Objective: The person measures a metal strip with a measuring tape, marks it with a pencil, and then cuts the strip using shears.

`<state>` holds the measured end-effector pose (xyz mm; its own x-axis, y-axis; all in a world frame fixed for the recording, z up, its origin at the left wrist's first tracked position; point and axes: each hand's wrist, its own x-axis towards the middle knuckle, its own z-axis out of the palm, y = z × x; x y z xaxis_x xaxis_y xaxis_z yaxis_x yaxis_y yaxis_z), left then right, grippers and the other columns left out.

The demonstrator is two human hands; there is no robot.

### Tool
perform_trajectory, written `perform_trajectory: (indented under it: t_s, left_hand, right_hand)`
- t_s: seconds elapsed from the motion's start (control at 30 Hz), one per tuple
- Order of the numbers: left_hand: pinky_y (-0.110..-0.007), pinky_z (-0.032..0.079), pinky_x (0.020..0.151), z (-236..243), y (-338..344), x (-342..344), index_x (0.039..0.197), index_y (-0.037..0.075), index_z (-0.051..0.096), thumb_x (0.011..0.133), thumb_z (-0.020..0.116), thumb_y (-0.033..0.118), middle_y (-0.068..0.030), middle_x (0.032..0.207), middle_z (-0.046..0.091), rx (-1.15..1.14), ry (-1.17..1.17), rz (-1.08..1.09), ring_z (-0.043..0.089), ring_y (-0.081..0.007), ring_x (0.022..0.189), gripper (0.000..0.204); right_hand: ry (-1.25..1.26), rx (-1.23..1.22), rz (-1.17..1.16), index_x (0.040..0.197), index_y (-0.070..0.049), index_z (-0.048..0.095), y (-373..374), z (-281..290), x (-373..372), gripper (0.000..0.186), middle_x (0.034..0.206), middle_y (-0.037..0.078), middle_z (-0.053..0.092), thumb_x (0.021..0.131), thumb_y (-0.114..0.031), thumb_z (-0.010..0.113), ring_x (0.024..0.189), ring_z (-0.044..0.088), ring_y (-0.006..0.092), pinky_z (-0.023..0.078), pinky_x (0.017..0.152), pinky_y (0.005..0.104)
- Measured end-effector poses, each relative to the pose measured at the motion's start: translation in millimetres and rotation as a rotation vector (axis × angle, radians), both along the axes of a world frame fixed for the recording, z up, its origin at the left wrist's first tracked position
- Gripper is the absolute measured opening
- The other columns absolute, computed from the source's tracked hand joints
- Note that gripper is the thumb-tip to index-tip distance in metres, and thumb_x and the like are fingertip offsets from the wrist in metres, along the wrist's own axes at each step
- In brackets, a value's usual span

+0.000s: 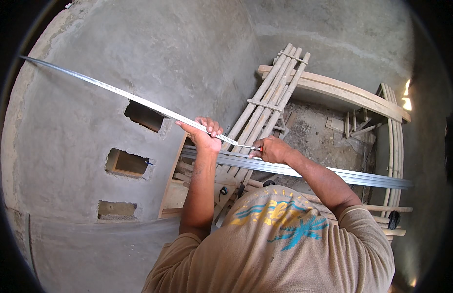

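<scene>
One slim perforated metal strip (138,100), pale, slanting down from upper left across the grey plastered wall (187,44), near end up close to the pole scaffold (264,105) in view. Gripped near that end by the left hand (205,137), fingers clamped over the top edge, thumb stretched along underneath. Right hand (274,149): fingers closed around a red-handled tool (249,147), probably snips, slim metal part pointing at the strip's near end. Cannot tell tip open or shut, nor exact contact. Likely step: working that end with the tool. To do well: hold firm with the left, near enough to the end to stop flexing, but well clear of the tip. Line up square across the strip before squeezing, then go in small, even bites, no wrenching sideways. Watch the long far stretch: slim, likely to sway or twist, so best steadied against something solid; cannot tell if touching the wall at the far end. Avoid sliding fingers along the edges, probably sharp. Mind the loose metal channels (363,179) lying below the right forearm; no knocking with elbow or tool. Check for burrs or a bent lip before letting go
</scene>
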<state>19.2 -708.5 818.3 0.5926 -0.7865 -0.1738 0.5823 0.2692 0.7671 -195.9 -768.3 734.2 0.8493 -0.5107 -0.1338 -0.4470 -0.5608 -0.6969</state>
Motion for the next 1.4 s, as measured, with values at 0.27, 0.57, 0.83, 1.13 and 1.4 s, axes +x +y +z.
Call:
perform_trajectory:
  t_s: [0.27,0.57,0.83,1.13,1.4]
  left_hand:
    - [-0.028,0.026,0.046,-6.0,-2.5,4.0,0.069,0.017,0.037,0.076,0.028,0.099,0.002,0.051,0.032,-0.013,-0.02,0.008,0.03,-0.013,0.041,0.083]
    - [-0.029,0.027,0.05,0.7,2.7,2.4,0.069,0.017,0.036,0.077,0.028,0.098,0.0021,0.052,0.031,-0.014,-0.021,-0.025,0.029,-0.0129,0.043,0.082]
    - [-0.028,0.028,0.047,23.9,-0.5,-13.9,0.07,0.017,0.039,0.078,0.032,0.096,0.0032,0.054,0.034,-0.071,0.0,-0.017,0.029,-0.0113,0.044,0.08]
    - [-0.026,0.026,0.046,28.8,3.0,-18.1,0.069,0.017,0.039,0.076,0.034,0.097,0.0042,0.052,0.033,-0.088,0.004,-0.06,0.029,-0.0099,0.043,0.081]
    - [-0.026,0.027,0.045,33.9,0.7,-22.7,0.067,0.017,0.04,0.075,0.036,0.097,0.0042,0.051,0.033,-0.1,-0.012,-0.069,0.03,-0.0099,0.042,0.081]
  right_hand:
    - [0.09,-0.096,-0.089,0.104,-0.01,0.074,10.9,4.3,3.7,0.038,0.1,0.019,0.074,0.093,-0.046,0.071,0.103,0.07,0.0378,0.056,0.088,0.048]
    - [-0.165,0.303,-0.08,0.102,-0.006,0.07,28.6,-17.5,-24.7,0.038,0.087,0.02,0.071,0.094,-0.043,0.071,0.084,0.068,0.0337,0.051,0.078,0.0444]
    - [-0.202,0.36,-0.148,0.101,-0.005,0.069,41.4,7.9,-12.8,0.037,0.073,0.012,0.063,0.098,-0.043,0.068,0.073,0.061,0.0254,0.049,0.072,0.0408]
    - [-0.252,0.459,-0.179,0.103,-0.002,0.071,44.7,19.9,-12.0,0.037,0.07,0.007,0.06,0.099,-0.039,0.068,0.071,0.057,0.0177,0.048,0.069,0.037]
    - [-0.296,0.486,-0.19,0.102,-0.001,0.07,46.4,14.2,-12.7,0.038,0.07,0.006,0.059,0.099,-0.039,0.068,0.071,0.055,0.0167,0.047,0.068,0.0369]
